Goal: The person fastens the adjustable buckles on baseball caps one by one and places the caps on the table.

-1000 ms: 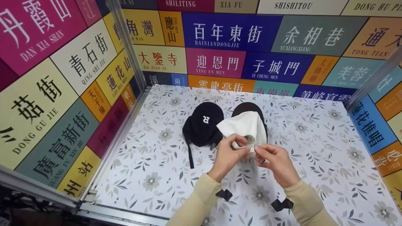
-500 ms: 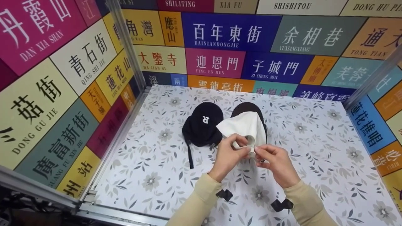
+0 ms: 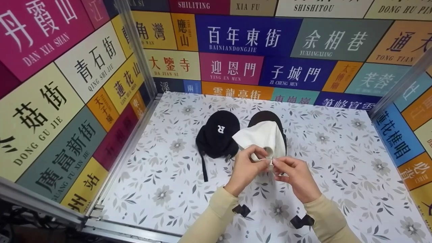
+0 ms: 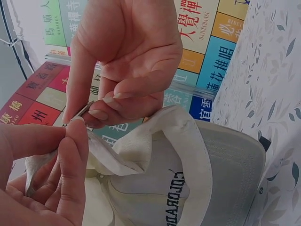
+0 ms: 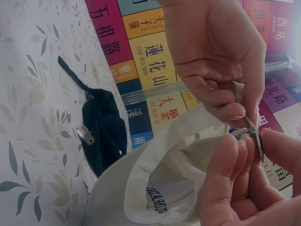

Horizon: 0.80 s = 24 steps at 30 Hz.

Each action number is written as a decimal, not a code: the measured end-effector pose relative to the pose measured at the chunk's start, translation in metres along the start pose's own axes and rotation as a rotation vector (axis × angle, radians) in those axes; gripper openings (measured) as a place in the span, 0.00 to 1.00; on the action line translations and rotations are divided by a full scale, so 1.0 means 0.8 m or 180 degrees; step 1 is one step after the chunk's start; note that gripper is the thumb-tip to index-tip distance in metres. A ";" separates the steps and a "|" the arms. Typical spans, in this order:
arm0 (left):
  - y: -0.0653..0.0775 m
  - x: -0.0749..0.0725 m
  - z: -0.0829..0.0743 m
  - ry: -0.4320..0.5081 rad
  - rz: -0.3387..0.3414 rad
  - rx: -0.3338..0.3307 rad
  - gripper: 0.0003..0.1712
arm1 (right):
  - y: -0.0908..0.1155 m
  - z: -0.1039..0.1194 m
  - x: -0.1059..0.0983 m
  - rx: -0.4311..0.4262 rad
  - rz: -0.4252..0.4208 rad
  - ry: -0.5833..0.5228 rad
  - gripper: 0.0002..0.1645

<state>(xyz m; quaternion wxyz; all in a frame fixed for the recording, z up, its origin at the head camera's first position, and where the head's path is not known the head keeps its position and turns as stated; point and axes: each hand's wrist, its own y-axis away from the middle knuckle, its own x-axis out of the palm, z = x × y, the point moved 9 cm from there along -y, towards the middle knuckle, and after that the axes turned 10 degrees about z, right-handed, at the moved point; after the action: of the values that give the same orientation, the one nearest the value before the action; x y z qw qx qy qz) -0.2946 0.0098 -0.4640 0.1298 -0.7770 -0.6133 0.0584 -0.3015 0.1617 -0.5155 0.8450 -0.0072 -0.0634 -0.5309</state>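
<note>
A cream cap (image 3: 261, 133) with a dark brim in the head view rests on the table, its back strap lifted toward the person. My left hand (image 3: 247, 170) pinches the cloth strap (image 5: 240, 89) between thumb and fingers. Close beside it, my right hand (image 3: 298, 173) pinches the small metal clasp (image 5: 256, 139) at the strap. The fingertips of both hands almost meet and partly cover the clasp. Dark lettering (image 4: 175, 197) shows inside the crown. How far the strap passes through the clasp cannot be seen.
Left of the cream cap lies a black cap (image 3: 217, 135) with a white letter, its loose strap (image 3: 205, 170) trailing toward the person. Its metal clasp (image 5: 87, 135) shows in the right wrist view. A floral cloth (image 3: 162, 194) covers the table; sign-printed panels (image 3: 249, 37) enclose it.
Only the fingertips shift slightly at the strap and clasp, with less of the pale strap showing between them. Both caps stay where they were.
</note>
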 end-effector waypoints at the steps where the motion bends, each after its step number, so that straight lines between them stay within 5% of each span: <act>1: 0.000 0.000 0.000 0.0042 0.0012 -0.0006 0.10 | 0.000 0.000 0.000 0.0000 -0.0009 -0.0003 0.22; 14: 0.001 -0.004 0.001 0.0372 0.0066 0.0008 0.10 | 0.002 0.003 -0.002 -0.0053 -0.0046 -0.0031 0.21; 24: 0.002 -0.004 0.001 0.0299 0.0050 -0.0032 0.08 | 0.005 0.003 -0.002 -0.0032 -0.0007 -0.0040 0.22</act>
<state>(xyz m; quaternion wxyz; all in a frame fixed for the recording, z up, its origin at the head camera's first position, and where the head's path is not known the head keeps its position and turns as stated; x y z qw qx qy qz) -0.2940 0.0061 -0.4652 0.1541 -0.7843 -0.6006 0.0199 -0.2990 0.1653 -0.5130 0.8440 -0.0147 -0.0662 -0.5321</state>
